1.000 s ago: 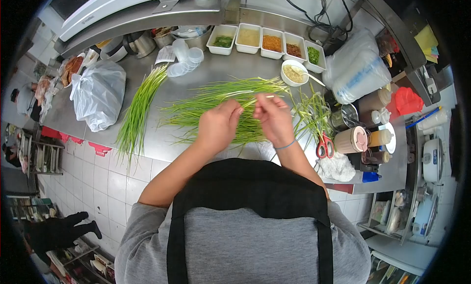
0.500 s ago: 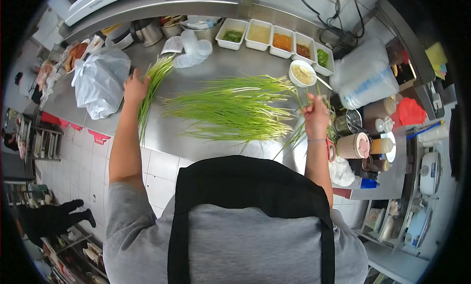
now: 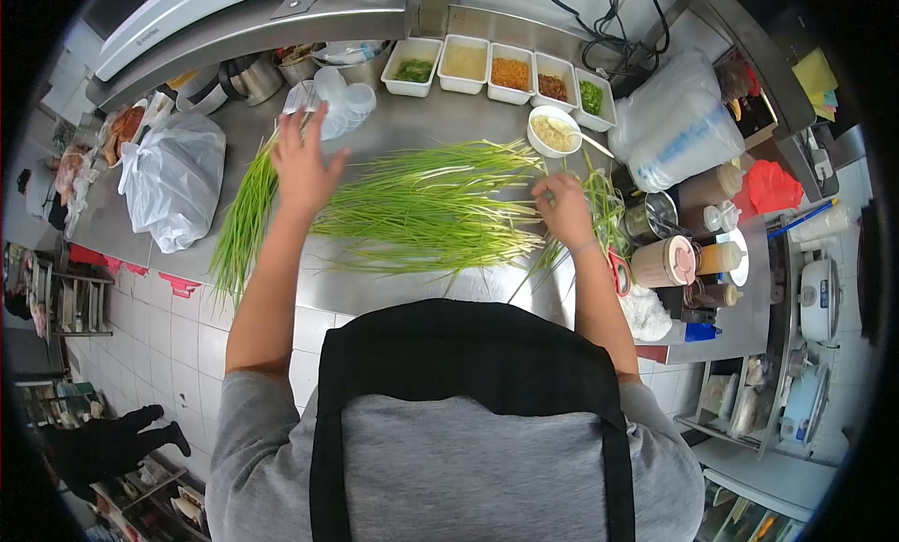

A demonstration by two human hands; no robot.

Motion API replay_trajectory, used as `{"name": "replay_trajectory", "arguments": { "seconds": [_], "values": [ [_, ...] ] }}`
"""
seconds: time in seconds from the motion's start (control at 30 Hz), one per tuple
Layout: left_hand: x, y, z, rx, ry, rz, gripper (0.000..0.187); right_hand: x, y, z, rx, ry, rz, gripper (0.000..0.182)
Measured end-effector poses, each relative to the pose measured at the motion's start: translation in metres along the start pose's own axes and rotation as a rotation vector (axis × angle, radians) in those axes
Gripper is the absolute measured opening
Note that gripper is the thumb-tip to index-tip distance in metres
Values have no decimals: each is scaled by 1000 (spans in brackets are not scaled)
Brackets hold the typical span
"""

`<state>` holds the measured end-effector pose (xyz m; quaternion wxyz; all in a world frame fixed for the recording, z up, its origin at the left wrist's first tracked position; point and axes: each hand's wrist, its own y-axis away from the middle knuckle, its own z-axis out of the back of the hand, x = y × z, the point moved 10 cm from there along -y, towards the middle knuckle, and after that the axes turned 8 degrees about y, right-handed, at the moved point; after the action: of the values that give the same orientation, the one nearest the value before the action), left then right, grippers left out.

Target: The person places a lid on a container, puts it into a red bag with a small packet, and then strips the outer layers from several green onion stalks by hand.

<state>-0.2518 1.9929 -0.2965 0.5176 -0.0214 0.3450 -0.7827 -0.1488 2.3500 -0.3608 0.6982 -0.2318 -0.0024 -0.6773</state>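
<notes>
A wide pile of long green chives (image 3: 426,210) lies across the steel counter, pale ends toward the right. My left hand (image 3: 304,168) is over the pile's left side, fingers spread, holding nothing. Left of it rests a separate bunch of chives (image 3: 245,228). At the pale ends of the pile is my right hand (image 3: 565,210), its fingers curled in a pinch; what they hold, if anything, is too small to make out. Loose greens (image 3: 607,210) lie just right of that hand.
A white plastic bag (image 3: 175,182) sits at the left. Along the back stand several white tubs (image 3: 510,74) of chopped ingredients and a white bowl (image 3: 554,133) with a spoon. Bottles and a pink-lidded container (image 3: 665,261) crowd the right, beside red-handled scissors (image 3: 620,272).
My left hand has left the separate bunch, which now lies further left, and moved right over the main pile with fingers spread. My right hand has moved left to the pale ends.
</notes>
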Motion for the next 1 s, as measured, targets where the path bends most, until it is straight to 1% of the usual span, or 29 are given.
{"name": "replay_trajectory", "arguments": {
  "seconds": [0.03,0.13,0.23,0.33,0.43,0.53,0.63,0.67,0.73,0.83,0.93,1.0],
  "values": [
    [-17,1,-1,1,45,-40,71,3,2,1,35,-6,5,12],
    [-67,7,-9,72,136,-113,65,-2,12,-10,128,198,-53,7],
    [-106,12,-20,118,220,-217,59,0,14,3,0,110,32,6],
    [-134,14,-33,251,385,-248,53,-9,13,27,36,-125,-203,7],
    [-164,15,-34,292,429,-286,49,9,10,31,73,-28,-42,8],
    [-181,19,-37,310,458,-322,47,-11,20,-13,141,202,-35,8],
    [-181,19,-30,330,421,-303,45,-15,23,5,29,6,-122,8],
    [-179,19,-29,332,436,-286,43,-12,20,16,-24,-51,-106,8],
    [-174,15,-30,339,473,-255,41,10,12,61,-131,-163,-82,7],
    [-196,10,-27,361,710,-309,37,50,2,120,-169,-317,-50,11],
    [-222,13,-25,535,997,-208,28,59,-1,142,-271,-633,-3,15],
    [-220,21,-51,690,1249,19,21,65,0,152,-345,-834,1,18]
  ]
}}
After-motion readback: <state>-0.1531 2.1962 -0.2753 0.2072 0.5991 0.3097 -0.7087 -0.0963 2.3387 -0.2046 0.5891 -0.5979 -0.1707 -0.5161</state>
